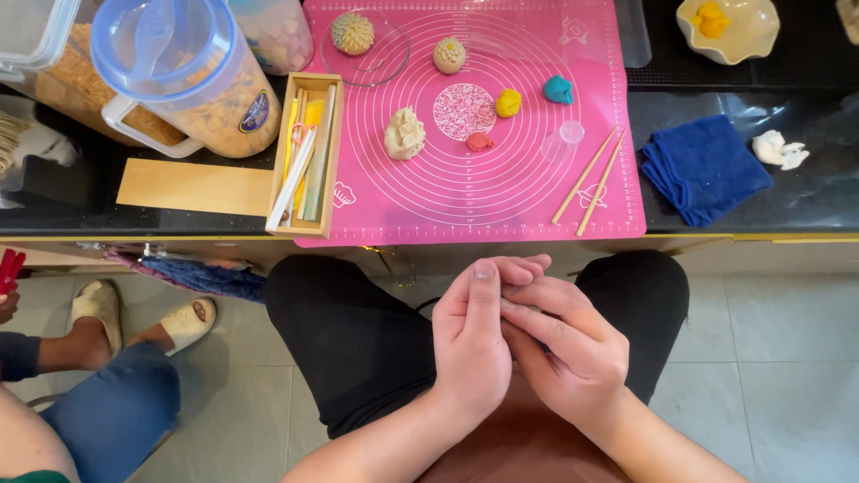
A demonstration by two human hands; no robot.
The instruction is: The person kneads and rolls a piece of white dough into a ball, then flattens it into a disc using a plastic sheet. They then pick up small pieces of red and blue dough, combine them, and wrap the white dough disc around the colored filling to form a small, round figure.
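Head view, hands: the left hand and right hand are being held together over the lap, below the worktop edge, palms facing each other.
Fingers: the fingers of both hands are being pressed together at the tips, curled closed; whether anything small is being pinched or rolled between them cannot be told, since the palms are hiding the gap.
Why held so: the hands are being kept low and close to the body, seemingly so that something can be worked between them away from the mat.
Dough lumps: on the pink mat a cream lump, a yellow ball, a teal ball and a small red piece are lying well apart around the patterned centre disc.
Finished pieces: two flower-like balls are sitting at the mat's far edge, one on a clear dish.
Tools: chopsticks are lying slanted on the mat's right; a wooden tool box is standing at its left edge.
Around: a blue cloth, a white scrap and a cereal jug are flanking the mat.
In the way: nothing is lying between hands and mat; another person's feet in slippers are resting on the floor to the left.
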